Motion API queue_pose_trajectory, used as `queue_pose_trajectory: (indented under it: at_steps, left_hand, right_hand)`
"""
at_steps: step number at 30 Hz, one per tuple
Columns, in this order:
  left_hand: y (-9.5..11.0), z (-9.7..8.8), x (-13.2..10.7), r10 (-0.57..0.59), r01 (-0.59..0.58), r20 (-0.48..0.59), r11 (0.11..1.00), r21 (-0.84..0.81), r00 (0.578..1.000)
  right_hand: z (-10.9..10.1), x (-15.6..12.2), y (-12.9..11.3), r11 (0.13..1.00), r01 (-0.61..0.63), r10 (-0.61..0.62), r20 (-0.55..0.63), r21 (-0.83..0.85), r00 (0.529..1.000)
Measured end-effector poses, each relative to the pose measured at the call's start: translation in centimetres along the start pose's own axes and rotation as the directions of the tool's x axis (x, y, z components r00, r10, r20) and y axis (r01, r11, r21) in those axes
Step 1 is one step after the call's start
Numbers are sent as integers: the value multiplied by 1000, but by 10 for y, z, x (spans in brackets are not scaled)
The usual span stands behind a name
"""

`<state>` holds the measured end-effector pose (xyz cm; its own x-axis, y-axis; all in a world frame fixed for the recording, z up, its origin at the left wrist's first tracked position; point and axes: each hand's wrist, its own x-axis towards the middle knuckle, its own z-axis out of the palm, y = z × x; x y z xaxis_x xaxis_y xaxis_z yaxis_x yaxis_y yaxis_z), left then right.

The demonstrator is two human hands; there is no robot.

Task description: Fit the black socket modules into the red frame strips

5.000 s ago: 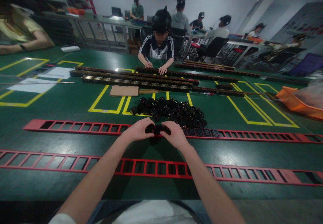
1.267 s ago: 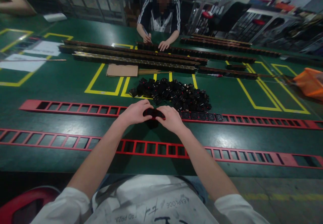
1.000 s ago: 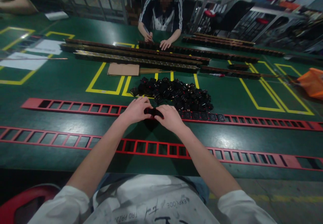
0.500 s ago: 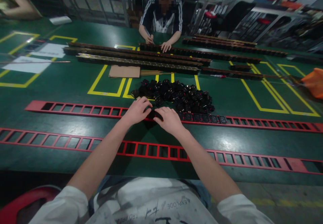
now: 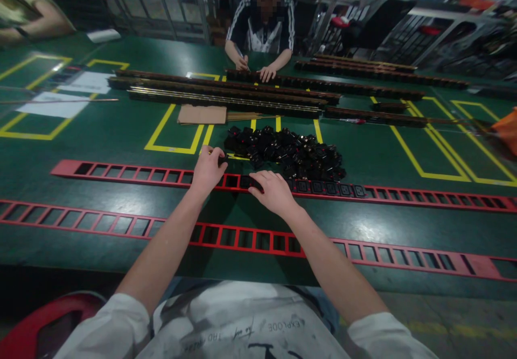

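My left hand [image 5: 208,171] is closed on a small black socket [image 5: 222,159], raised just over the near red slotted strip [image 5: 157,175]. My right hand [image 5: 274,191] rests on this strip, its thumb and fingers curled round another dark socket [image 5: 256,185], partly hidden by the fingers. To its right a row of black sockets [image 5: 331,188] sits in the strip's slots. Behind both hands lies a heap of loose black sockets [image 5: 283,151]. Closer to my body runs a second red slotted strip [image 5: 262,240], its slots bare, under my forearms.
Brown cardboard [image 5: 202,115] lies behind the heap. Long dark strips [image 5: 226,100] stretch across the green table [image 5: 133,262]. Opposite me a person [image 5: 260,25] holds a pen over one strip. White papers [image 5: 54,104] are at the left, an orange item [image 5: 507,135] at the right.
My left hand has moved left and slightly away from my right hand, now with a black socket in its fingers. My right hand has stayed nearly in place.
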<state>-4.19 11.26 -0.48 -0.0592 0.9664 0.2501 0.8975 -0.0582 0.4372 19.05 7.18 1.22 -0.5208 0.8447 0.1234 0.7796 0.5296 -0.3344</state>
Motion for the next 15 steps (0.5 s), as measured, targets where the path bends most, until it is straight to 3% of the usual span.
queue_pose_trajectory:
  at_steps: [6, 9, 11, 15]
  left_hand:
    - [0, -4, 2, 71, -69, 14, 994, -80, 997]
    - [0, -4, 5, 43, -44, -10, 970, -240, 999]
    - [2, -4, 7, -5, 5, 2, 889, -457, 1000]
    - [9, -4, 6, -18, 128, 145, 584, -802, 989]
  right_hand:
    - [-1, -1, 1, 1000, 9, -9, -4, 7, 1000]
    - [-1, -1, 1, 1000, 10, -10, -6, 4, 1000]
    - [-1, -1, 1, 1000, 10, -10, -5, 4, 1000]
    - [-1, -1, 1, 1000, 17, -17, -1, 11, 1000]
